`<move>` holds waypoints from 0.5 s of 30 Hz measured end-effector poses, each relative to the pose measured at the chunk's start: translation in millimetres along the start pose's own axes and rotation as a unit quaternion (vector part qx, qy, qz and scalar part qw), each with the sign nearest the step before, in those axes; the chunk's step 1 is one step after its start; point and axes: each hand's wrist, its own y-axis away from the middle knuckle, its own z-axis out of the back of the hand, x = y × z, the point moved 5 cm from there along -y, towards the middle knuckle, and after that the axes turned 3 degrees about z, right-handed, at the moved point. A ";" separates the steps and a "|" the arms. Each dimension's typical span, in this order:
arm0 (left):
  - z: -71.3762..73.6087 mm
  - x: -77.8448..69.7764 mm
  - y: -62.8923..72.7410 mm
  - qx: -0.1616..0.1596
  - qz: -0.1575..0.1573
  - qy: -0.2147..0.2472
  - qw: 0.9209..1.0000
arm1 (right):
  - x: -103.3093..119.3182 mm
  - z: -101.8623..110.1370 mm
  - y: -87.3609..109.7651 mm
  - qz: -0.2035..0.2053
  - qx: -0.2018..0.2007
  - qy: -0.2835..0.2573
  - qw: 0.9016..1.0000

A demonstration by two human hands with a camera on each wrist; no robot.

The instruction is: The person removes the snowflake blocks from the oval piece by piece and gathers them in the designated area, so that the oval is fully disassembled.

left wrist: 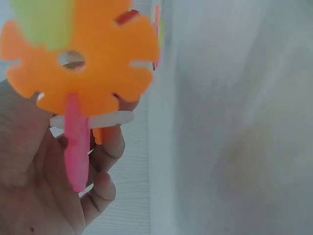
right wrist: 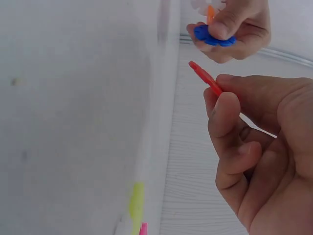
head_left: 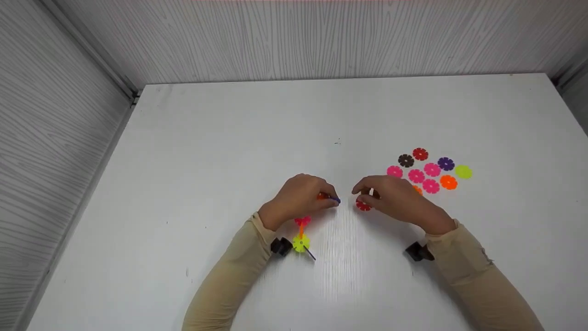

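Note:
My left hand (head_left: pixel 301 196) pinches a joined string of notched plastic discs. At its front end a blue disc (right wrist: pixel 215 38) lies between thumb and fingers. Close to the left wrist camera are an orange disc (left wrist: pixel 115 54), a pink disc (left wrist: pixel 76 147) edge-on and a white disc (left wrist: pixel 115 119). A yellow-green disc (head_left: pixel 301 243) hangs at the string's near end beside the wrist. Between thumb and fingertips, my right hand (head_left: pixel 397 200) pinches a red disc (right wrist: pixel 205 77). In the right wrist view, a gap separates the red disc from the blue one.
Loose notched discs lie on the white table (head_left: pixel 229 138) beyond my right hand, among them a black disc (head_left: pixel 406 160), a purple disc (head_left: pixel 446 163), a yellow disc (head_left: pixel 464 172) and several pink ones. Wood-grain panels (head_left: pixel 294 41) stand behind the table and along its sides.

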 end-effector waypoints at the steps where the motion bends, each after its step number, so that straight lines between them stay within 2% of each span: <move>1: -1.1 2.2 -0.4 0.004 0.010 0.001 1.000 | -1.8 1.6 0.4 -0.003 -0.001 -0.005 1.000; 9: -5.5 11.3 -2.0 0.024 0.050 0.002 0.998 | -15.7 10.9 1.3 -0.030 -0.011 -0.027 0.999; 15: -5.9 14.4 -1.1 0.040 0.075 0.034 0.996 | -28.6 15.3 0.3 -0.045 -0.017 -0.017 0.999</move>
